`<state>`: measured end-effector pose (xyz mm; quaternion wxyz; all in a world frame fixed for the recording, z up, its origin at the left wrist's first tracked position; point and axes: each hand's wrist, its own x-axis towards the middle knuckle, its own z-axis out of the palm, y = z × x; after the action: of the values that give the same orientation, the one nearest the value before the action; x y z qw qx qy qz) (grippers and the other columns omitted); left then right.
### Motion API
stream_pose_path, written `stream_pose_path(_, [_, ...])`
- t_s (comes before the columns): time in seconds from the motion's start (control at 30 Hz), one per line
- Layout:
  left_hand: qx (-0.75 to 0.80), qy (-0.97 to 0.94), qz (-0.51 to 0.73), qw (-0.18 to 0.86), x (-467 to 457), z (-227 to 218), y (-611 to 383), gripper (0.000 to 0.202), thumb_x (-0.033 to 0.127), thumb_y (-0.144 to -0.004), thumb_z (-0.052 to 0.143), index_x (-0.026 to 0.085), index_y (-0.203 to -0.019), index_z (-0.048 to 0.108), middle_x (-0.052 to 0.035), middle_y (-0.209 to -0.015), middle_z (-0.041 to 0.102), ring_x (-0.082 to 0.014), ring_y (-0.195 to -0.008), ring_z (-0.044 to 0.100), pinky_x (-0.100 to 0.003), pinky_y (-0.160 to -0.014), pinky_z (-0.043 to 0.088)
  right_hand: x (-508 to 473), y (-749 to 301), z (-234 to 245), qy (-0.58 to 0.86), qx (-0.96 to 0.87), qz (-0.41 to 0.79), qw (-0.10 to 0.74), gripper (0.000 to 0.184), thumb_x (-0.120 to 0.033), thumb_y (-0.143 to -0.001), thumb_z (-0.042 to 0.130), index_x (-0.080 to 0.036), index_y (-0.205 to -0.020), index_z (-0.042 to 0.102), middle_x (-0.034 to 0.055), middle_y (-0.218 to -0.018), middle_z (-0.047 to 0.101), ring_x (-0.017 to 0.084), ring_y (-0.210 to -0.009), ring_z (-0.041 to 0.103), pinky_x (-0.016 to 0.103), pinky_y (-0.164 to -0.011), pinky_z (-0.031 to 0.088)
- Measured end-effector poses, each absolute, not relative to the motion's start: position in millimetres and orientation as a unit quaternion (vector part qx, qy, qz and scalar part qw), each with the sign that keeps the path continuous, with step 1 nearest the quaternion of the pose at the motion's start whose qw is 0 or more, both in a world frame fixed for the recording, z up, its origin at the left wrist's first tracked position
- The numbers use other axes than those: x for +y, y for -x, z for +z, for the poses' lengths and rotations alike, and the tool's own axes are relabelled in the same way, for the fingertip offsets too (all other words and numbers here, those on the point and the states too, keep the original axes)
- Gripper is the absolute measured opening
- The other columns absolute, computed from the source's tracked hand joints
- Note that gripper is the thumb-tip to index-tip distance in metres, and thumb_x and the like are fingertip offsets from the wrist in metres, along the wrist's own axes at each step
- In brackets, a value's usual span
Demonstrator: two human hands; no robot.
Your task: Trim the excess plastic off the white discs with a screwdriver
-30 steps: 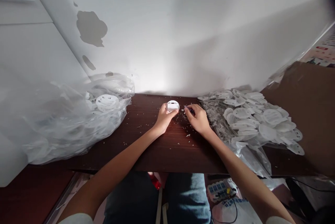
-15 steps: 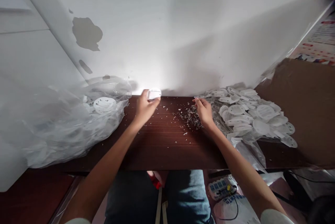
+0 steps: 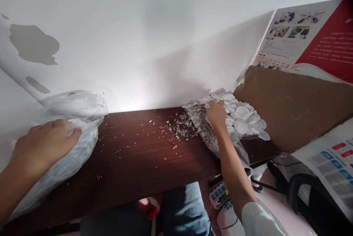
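Note:
My left hand (image 3: 45, 144) is at the clear plastic bag (image 3: 82, 151) on the left. Its thumb and fingers are closed around a white plastic disc (image 3: 74, 122), mostly hidden by the hand. On the right, my right hand (image 3: 217, 113) reaches into a heap of flat white plastic discs (image 3: 242, 114), with its fingers curled down on a piece there. The fingertips are partly hidden among the discs. Under the heap lies another clear plastic bag (image 3: 205, 133).
Small white and dark scraps (image 3: 183, 127) form a pile on the dark brown table (image 3: 132, 166), with more bits scattered leftward. A cardboard panel (image 3: 292, 107) stands at the right. A white wall (image 3: 132, 44) rises behind. Below the edge lies a power strip (image 3: 219, 194).
My view has turned right. My left hand has carried the white disc from mid-table leftward to the bag. My right hand has moved from beside the scraps onto the heap of discs.

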<state>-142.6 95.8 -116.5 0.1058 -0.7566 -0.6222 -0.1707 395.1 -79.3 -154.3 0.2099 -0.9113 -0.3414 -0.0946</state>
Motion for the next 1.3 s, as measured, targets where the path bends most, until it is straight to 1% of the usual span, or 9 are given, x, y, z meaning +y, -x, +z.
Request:
stream_pose_path(0.17, [-0.554, 0.775, -0.216, 0.216, 51.4, -108.3, 74.0, 0.070, 0.066, -0.097, 0.033, 0.010, -0.128, 0.062, -0.0211, -0.123, 0.070, -0.0405, -0.128, 0.060, -0.058, -0.104, 0.050, -70.6, -396.1, -164.9, 0.911, -0.355, -0.090, 0.189, 0.038, -0.023, -0.101, 0.048, -0.016, -0.128, 0.073, 0.0232, -0.133, 0.057, 0.033, -0.102, 0.071, 0.044, -0.086, 0.055])
stream_pose_path(0.33, [-0.369, 0.876, -0.293, 0.106, 33.6, -131.7, 4.9, 0.043, 0.054, -0.102, 0.046, 0.019, -0.119, 0.065, -0.0133, -0.126, 0.072, -0.0349, -0.126, 0.065, -0.056, -0.111, 0.051, -72.8, -392.4, -166.1, 0.883, -0.386, -0.160, 0.214, 0.042, -0.017, -0.101, 0.045, -0.018, -0.132, 0.073, 0.0213, -0.131, 0.062, 0.029, -0.096, 0.072, 0.039, -0.083, 0.053])
stream_pose_path(0.5, [-0.259, 0.900, -0.350, 0.003, 29.0, -176.7, -46.0, 0.034, 0.042, -0.103, 0.057, 0.020, -0.129, 0.062, -0.0143, -0.136, 0.070, -0.0346, -0.131, 0.065, -0.060, -0.113, 0.051, -69.8, -385.4, -161.0, 0.773, -0.448, -0.191, 0.406, 0.037, -0.023, -0.100, 0.051, -0.015, -0.125, 0.076, 0.0201, -0.123, 0.069, 0.030, -0.104, 0.070, 0.040, -0.091, 0.052])
stream_pose_path(0.57, [-0.247, 0.895, -0.365, -0.066, 24.7, -191.7, -62.3, 0.042, 0.043, -0.104, 0.058, 0.021, -0.139, 0.056, -0.0148, -0.136, 0.070, -0.0330, -0.125, 0.069, -0.056, -0.107, 0.056, -62.7, -372.1, -162.4, 0.696, -0.474, -0.126, 0.524, 0.033, -0.034, -0.100, 0.056, -0.015, -0.115, 0.079, 0.0160, -0.111, 0.074, 0.029, -0.103, 0.069, 0.039, -0.091, 0.053])
stream_pose_path(0.63, [-0.258, 0.881, -0.367, -0.149, 20.7, -203.4, -75.4, 0.052, 0.047, -0.103, 0.060, 0.023, -0.147, 0.048, -0.0141, -0.137, 0.070, -0.0283, -0.109, 0.075, -0.049, -0.095, 0.062, -54.7, -350.7, -167.9, 0.639, -0.475, 0.020, 0.605, 0.033, -0.047, -0.096, 0.065, -0.018, -0.106, 0.078, 0.0087, -0.090, 0.074, 0.023, -0.083, 0.066, 0.034, -0.074, 0.052])
stream_pose_path(0.73, [-0.276, 0.839, -0.366, -0.293, 18.2, -215.5, -87.8, 0.067, 0.054, -0.099, 0.065, 0.024, -0.153, 0.038, -0.0110, -0.127, 0.073, -0.0178, -0.077, 0.074, -0.036, -0.074, 0.062, -47.5, -311.7, -180.0, 0.579, -0.444, 0.266, 0.630, 0.037, -0.057, -0.088, 0.073, -0.020, -0.092, 0.071, -0.0027, -0.061, 0.054, 0.012, -0.050, 0.038, 0.027, -0.047, 0.030])
stream_pose_path(0.87, [-0.264, 0.742, -0.393, -0.475, 20.9, -224.6, -92.4, 0.067, 0.053, -0.098, 0.067, 0.023, -0.151, 0.039, -0.0116, -0.123, 0.074, -0.0142, -0.070, 0.071, -0.029, -0.062, 0.058, -46.2, -275.9, -191.3, 0.534, -0.432, 0.411, 0.600, 0.040, -0.057, -0.083, 0.078, -0.021, -0.077, 0.062, -0.0065, -0.056, 0.043, 0.008, -0.046, 0.026, 0.025, -0.044, 0.018])
stream_pose_path(1.13, [-0.295, 0.623, -0.483, -0.540, 36.8, -236.9, -92.0, 0.050, 0.053, -0.094, 0.072, 0.021, -0.130, 0.056, -0.0114, -0.116, 0.075, -0.0204, -0.088, 0.076, -0.032, -0.073, 0.061, -40.7, -284.6, -195.2, 0.544, -0.443, 0.415, 0.579, 0.041, -0.059, -0.080, 0.080, -0.021, -0.088, 0.068, -0.0024, -0.070, 0.058, 0.008, -0.048, 0.033, 0.025, -0.044, 0.023])
stream_pose_path(1.3, [-0.321, 0.623, -0.511, -0.498, 39.7, -237.7, -91.1, 0.035, 0.050, -0.092, 0.074, 0.022, -0.110, 0.069, -0.0073, -0.109, 0.075, -0.0229, -0.102, 0.073, -0.033, -0.081, 0.061, -37.5, -324.5, -195.2, 0.628, -0.478, 0.237, 0.567, 0.035, -0.054, -0.086, 0.073, -0.020, -0.094, 0.076, 0.0038, -0.089, 0.074, 0.020, -0.081, 0.065, 0.030, -0.073, 0.050])
